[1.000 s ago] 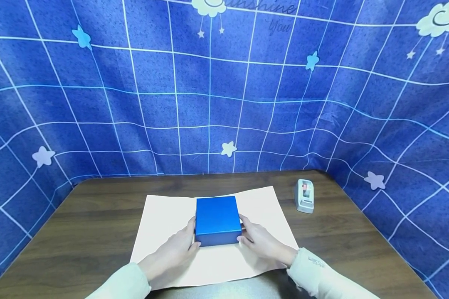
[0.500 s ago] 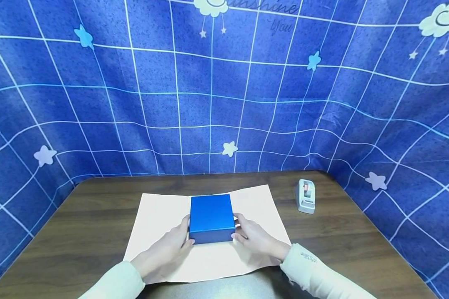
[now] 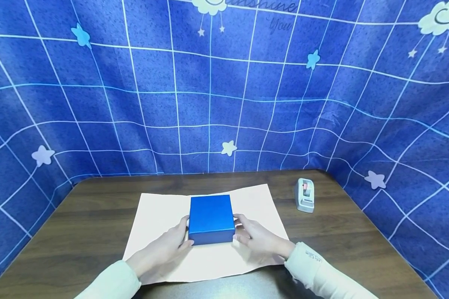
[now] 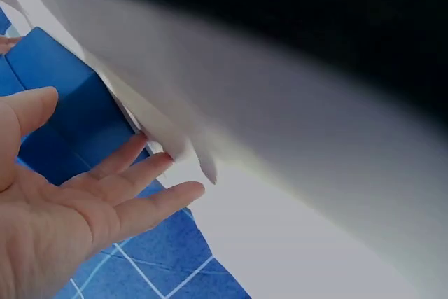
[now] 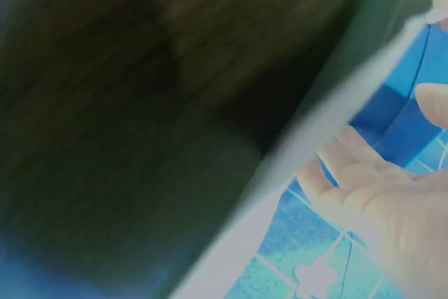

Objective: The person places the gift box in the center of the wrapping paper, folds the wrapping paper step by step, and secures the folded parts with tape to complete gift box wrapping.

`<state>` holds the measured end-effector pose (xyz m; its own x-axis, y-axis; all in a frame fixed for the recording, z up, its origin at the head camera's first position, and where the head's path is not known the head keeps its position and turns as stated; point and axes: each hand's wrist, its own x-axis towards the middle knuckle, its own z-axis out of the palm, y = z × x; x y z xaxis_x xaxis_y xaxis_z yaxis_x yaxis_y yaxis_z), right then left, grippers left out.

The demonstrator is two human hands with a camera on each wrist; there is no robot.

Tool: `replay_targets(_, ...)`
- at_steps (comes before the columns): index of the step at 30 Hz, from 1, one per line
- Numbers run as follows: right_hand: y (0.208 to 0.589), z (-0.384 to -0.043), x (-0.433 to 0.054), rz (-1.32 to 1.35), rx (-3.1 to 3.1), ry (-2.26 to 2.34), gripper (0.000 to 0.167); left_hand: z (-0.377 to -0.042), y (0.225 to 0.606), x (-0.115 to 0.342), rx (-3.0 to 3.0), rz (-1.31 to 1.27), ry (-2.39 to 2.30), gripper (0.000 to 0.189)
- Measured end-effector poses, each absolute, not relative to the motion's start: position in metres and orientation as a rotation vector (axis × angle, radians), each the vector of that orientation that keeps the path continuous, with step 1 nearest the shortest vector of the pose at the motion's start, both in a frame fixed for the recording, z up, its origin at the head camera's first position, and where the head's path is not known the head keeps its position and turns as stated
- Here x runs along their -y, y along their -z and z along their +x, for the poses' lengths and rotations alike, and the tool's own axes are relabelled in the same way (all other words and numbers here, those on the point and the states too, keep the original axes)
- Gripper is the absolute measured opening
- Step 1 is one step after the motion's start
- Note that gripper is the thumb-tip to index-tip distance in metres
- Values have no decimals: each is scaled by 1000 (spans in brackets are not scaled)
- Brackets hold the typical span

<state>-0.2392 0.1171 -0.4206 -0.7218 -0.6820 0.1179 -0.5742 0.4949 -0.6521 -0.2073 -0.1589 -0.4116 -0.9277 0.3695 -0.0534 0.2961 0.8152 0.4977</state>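
Observation:
A flat blue box (image 3: 211, 218) lies on a wide sheet of white paper (image 3: 161, 232) in the middle of the desk. At the box's left side is my left hand (image 3: 164, 247), its thumb by the front corner. The left wrist view shows its fingers (image 4: 143, 211) fairly straight and spread, their tips against the paper beside the box. Opposite it, my right hand (image 3: 260, 238) is at the right side, thumb near the other front corner. In the right wrist view its fingers (image 5: 336, 183) reach along the paper, slightly bent. The box's underside is hidden.
A pale tape dispenser-like object (image 3: 304, 195) with a small red part stands at the back right of the brown wooden desk (image 3: 78, 224). A blue curtain (image 3: 194, 104) with white grid lines and stars hangs behind and at both sides.
The blue box, the paper and both hands have shifted a little to the left since one second ago. Over the last half second they have hardly moved.

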Motion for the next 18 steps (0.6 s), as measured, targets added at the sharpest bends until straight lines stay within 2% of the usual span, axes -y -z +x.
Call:
replay_targets(6,414,-241,-126,-1146,-2642,1011,45,-203,403,162,-2864,497,-708,83)
replay_targets(9,411,-242,-134,-1150,-2705,992,41,-203,399,163,-2920,527,-695,84)
replay_targets(18,409,-253,-169,-1071,-2956,979,32,-212,394,154,-3116,636,-565,67)
